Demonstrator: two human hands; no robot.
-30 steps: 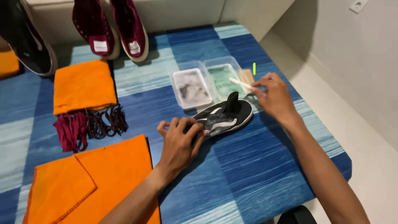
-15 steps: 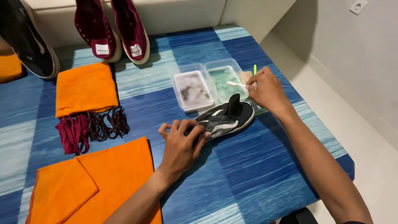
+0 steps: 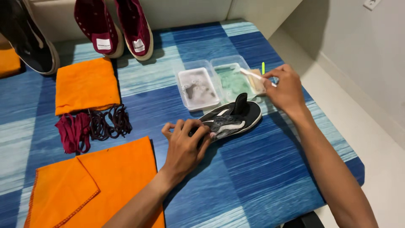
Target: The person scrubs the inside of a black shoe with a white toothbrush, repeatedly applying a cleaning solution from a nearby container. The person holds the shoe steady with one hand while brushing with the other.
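A black shoe point(image 3: 234, 116) lies on its side on the blue striped table point(image 3: 261, 177), its sole side wet and foamy. My left hand point(image 3: 185, 143) grips its near end and pins it down. My right hand point(image 3: 285, 88) holds a white toothbrush point(image 3: 252, 75), whose head reaches over the clear tub of greenish water point(image 3: 233, 78). A second clear tub with grey foamy water point(image 3: 196, 88) stands just left of it. A small green stick point(image 3: 263, 67) shows behind the right hand.
Two maroon shoes point(image 3: 116, 26) and a black shoe point(image 3: 26, 38) stand at the far edge. A folded orange cloth point(image 3: 87, 84), a pile of maroon and dark laces point(image 3: 92, 127) and a larger orange cloth point(image 3: 88, 185) lie at left. The floor drops off at right.
My right hand has lifted the toothbrush from beside the tubs, and its head now points over the greenish tub. My left hand stays on the black shoe.
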